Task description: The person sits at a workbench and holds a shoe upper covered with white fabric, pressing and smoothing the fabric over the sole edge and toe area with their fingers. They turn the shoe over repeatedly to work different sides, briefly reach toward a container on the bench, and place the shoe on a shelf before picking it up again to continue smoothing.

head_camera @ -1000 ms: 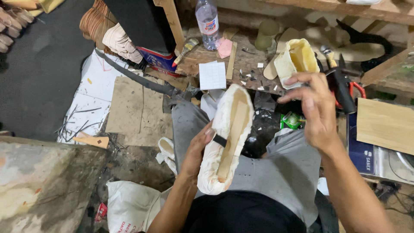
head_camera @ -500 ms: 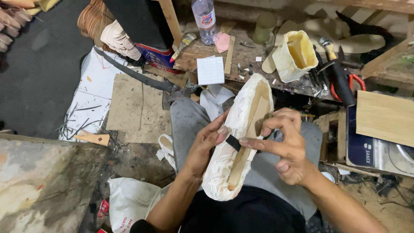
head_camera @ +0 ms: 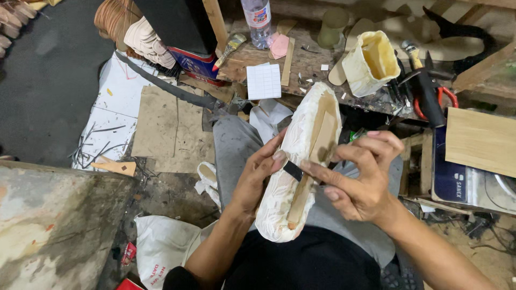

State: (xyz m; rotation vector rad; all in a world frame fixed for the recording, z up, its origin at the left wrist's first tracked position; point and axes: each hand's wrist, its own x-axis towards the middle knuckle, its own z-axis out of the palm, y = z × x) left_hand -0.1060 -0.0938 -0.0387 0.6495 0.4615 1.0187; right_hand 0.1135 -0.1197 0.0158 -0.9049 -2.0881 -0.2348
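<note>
A pale shoe [head_camera: 301, 161] lies sole-up over the person's lap, below the bench's [head_camera: 306, 64] front edge. The left hand [head_camera: 258, 174] cups its side; the right hand [head_camera: 357, 180] pinches a small black strip [head_camera: 293, 171] against it

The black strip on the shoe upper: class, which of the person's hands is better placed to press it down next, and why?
Probably the right hand: its fingertips already pinch the black strip over the pale shoe upper. The left hand cups the upper's side, steadying it on the lap.
</note>
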